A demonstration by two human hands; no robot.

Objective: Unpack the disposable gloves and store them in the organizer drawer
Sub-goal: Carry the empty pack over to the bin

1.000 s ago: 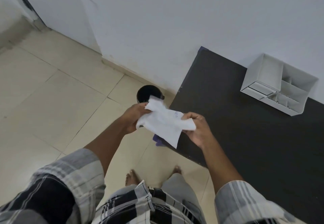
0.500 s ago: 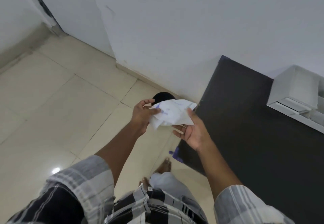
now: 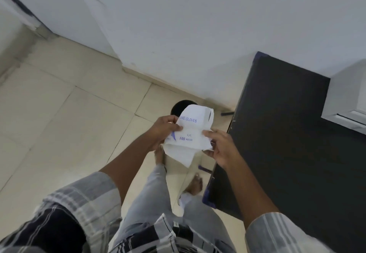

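A white paper glove packet (image 3: 191,133) with blue print reading "GLOVES" and "100 PIECES" is held over the floor, left of the table. My left hand (image 3: 163,128) pinches its left edge. My right hand (image 3: 219,146) grips its right edge with thumb on top. The packet is crumpled and folded, its lower corner hanging down. The white organizer (image 3: 348,98) stands on the black table (image 3: 287,143) at the far right, cut off by the frame edge; its drawer front is only partly visible.
A round black bin (image 3: 179,107) stands on the tiled floor just behind the packet, near the wall. The table's corner and left edge are close to my right hand. My legs and bare feet are below the packet.
The view has swung left and down, pushing the organizer to the frame edge. The packet has been turned so its printed face shows, and my right hand has shifted to its right edge.
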